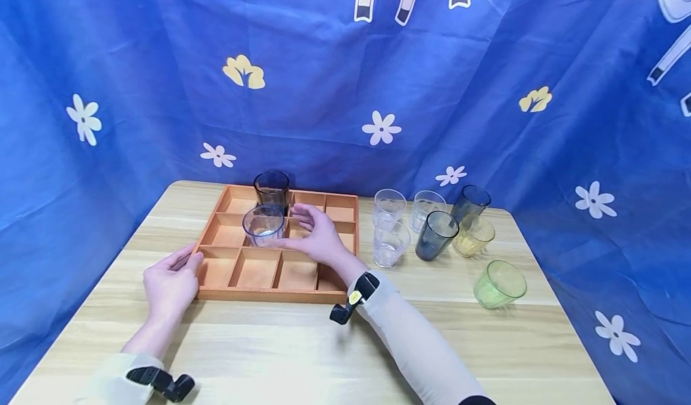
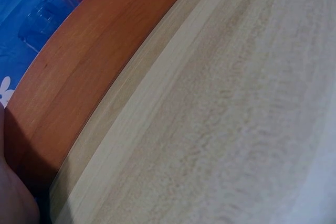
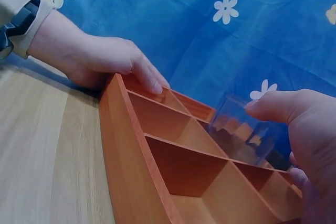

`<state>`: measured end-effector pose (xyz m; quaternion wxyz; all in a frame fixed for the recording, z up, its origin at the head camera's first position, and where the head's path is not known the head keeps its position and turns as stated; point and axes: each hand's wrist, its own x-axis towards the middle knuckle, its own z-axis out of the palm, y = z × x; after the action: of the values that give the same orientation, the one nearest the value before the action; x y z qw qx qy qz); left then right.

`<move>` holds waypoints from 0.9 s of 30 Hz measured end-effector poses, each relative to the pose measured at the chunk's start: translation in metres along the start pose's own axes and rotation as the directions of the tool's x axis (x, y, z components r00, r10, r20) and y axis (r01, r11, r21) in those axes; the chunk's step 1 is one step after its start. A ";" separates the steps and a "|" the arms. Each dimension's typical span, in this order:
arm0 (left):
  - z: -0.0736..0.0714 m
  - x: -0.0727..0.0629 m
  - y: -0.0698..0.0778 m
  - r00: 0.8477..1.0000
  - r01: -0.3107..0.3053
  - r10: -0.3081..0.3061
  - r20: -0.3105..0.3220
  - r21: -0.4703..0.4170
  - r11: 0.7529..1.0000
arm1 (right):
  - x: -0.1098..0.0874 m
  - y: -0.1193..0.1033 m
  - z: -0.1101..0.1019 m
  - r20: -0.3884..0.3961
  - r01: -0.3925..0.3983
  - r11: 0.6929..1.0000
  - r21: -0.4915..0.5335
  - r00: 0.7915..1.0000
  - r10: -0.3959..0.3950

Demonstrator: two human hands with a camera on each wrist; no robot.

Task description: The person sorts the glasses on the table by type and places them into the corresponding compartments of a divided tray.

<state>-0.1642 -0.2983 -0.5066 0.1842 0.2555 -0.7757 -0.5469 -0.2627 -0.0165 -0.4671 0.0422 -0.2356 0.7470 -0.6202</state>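
A wooden divided tray [image 1: 275, 297] lies on the table. My left hand [image 1: 171, 282] grips its left wall near the front corner, thumb over the rim on the inner side. A clear, bluish-rimmed glass [image 1: 263, 228] stands at the tray's middle row, second compartment from the left. Beside that glass is my right hand [image 1: 322, 241], its thumb by the glass and its other fingers spread apart from it to the right. Directly behind stands a dark grey glass [image 1: 272, 190] in the back row. The right wrist view shows the thumb [image 3: 275, 106] close to the clear glass.
Right of the tray stand three clear glasses [image 1: 390, 246], two dark grey-blue glasses [image 1: 436, 237] and a yellow glass [image 1: 472, 237]. A green glass [image 1: 499, 285] sits nearer the front right. Blue patterned cloth [image 1: 324, 93] hangs behind the table [image 1: 259, 351].
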 end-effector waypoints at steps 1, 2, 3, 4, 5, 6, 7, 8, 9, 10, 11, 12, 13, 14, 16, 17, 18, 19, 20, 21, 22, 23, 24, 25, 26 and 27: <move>0.000 0.000 0.000 1.000 0.004 -0.004 0.001 0.005 1.000 | -0.002 -0.001 -0.002 0.002 0.001 1.000 0.002 1.000 -0.001; 0.000 0.000 0.000 1.000 0.006 -0.006 0.003 0.010 1.000 | -0.004 -0.002 -0.005 0.001 0.000 1.000 0.001 1.000 0.000; 0.000 0.000 0.000 1.000 0.004 -0.004 0.006 0.020 1.000 | -0.006 -0.004 -0.007 0.001 0.001 1.000 0.003 1.000 -0.001; 0.000 0.000 -0.001 1.000 0.002 -0.002 0.009 0.027 1.000 | -0.008 -0.005 -0.010 0.000 0.004 1.000 0.009 1.000 -0.004; 0.001 0.000 -0.001 1.000 -0.003 0.003 0.011 0.031 1.000 | -0.011 -0.007 -0.013 -0.001 0.009 1.000 0.015 1.000 -0.009; 0.001 0.000 -0.001 1.000 -0.005 0.005 0.011 0.027 1.000 | -0.013 -0.009 -0.016 -0.001 0.016 1.000 0.022 1.000 -0.016; 0.001 0.001 -0.001 1.000 -0.007 0.007 0.010 0.023 1.000 | -0.016 -0.011 -0.019 -0.002 0.025 0.999 0.029 1.000 -0.025; 0.001 0.001 -0.001 1.000 -0.005 0.005 0.007 0.012 1.000 | -0.018 -0.013 -0.023 -0.002 0.033 0.999 0.030 0.999 -0.032; 0.002 0.001 -0.001 1.000 -0.006 0.006 0.004 0.004 1.000 | -0.021 -0.015 -0.026 -0.001 0.040 0.999 0.036 0.999 -0.040; 0.002 0.002 -0.001 1.000 -0.009 0.009 0.001 -0.002 1.000 | -0.024 -0.017 -0.029 -0.001 0.045 0.998 0.037 0.999 -0.045; 0.002 0.002 -0.001 1.000 -0.010 0.010 -0.002 -0.007 1.000 | -0.027 -0.019 -0.033 -0.002 0.053 0.998 0.037 0.999 -0.053; 0.002 0.002 -0.001 1.000 -0.011 0.011 -0.003 -0.008 1.000 | -0.029 -0.020 -0.036 -0.005 0.057 0.998 0.034 0.998 -0.057; 0.003 0.002 -0.001 1.000 -0.013 0.013 -0.004 -0.008 1.000 | -0.032 -0.021 -0.039 -0.010 0.060 0.998 0.033 0.998 -0.060; 0.003 0.002 -0.001 1.000 -0.015 0.015 -0.005 -0.004 1.000 | -0.034 -0.022 -0.043 -0.015 0.062 0.998 0.033 0.998 -0.061; 0.002 0.001 -0.001 1.000 -0.018 0.018 -0.004 0.013 1.000 | -0.040 -0.025 -0.050 -0.028 0.069 0.997 0.040 0.997 -0.067; 0.002 0.001 -0.001 1.000 -0.014 0.014 -0.004 0.018 1.000 | -0.042 -0.026 -0.053 -0.035 0.076 0.996 0.050 0.997 -0.074; 0.002 0.001 -0.001 1.000 -0.010 0.010 -0.003 0.021 1.000 | -0.044 -0.027 -0.056 -0.042 0.078 0.995 0.055 0.996 -0.076; 0.002 0.001 -0.001 1.000 -0.006 0.006 -0.002 0.024 1.000 | -0.046 -0.028 -0.060 -0.047 0.085 0.994 0.065 0.996 -0.082; 0.001 0.001 -0.001 1.000 -0.001 0.002 -0.002 0.026 1.000 | -0.049 -0.029 -0.063 -0.052 0.090 0.994 0.069 0.995 -0.086; 0.001 0.001 -0.001 1.000 0.002 -0.002 -0.002 0.025 1.000 | -0.051 -0.029 -0.067 -0.055 0.095 0.993 0.076 0.994 -0.090; 0.000 0.002 -0.001 1.000 0.004 -0.004 -0.003 0.021 1.000 | -0.053 -0.030 -0.070 -0.057 0.101 0.992 0.081 0.994 -0.097; 0.000 0.002 -0.001 1.000 0.005 -0.005 -0.005 0.019 1.000 | -0.055 -0.030 -0.074 -0.061 0.102 0.992 0.079 0.993 -0.097; 0.000 0.002 -0.002 1.000 0.004 -0.004 -0.006 0.016 1.000 | -0.057 -0.031 -0.078 -0.067 0.101 0.992 0.072 0.993 -0.096; 0.000 0.003 -0.002 1.000 0.002 -0.002 -0.007 0.015 1.000 | -0.060 -0.031 -0.082 -0.072 0.102 0.992 0.068 0.993 -0.097; 0.000 0.003 -0.002 1.000 0.000 0.000 -0.008 0.015 1.000 | -0.062 -0.032 -0.085 -0.077 0.103 0.993 0.064 0.992 -0.098; 0.000 0.003 -0.002 1.000 0.002 -0.002 -0.006 0.016 1.000 | -0.064 -0.032 -0.089 -0.082 0.105 0.993 0.059 0.992 -0.100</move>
<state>-0.1659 -0.3003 -0.5083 0.1840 0.2595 -0.7791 -0.5402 -0.2277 0.0864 -0.4309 -0.0120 -0.2473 0.7152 -0.6536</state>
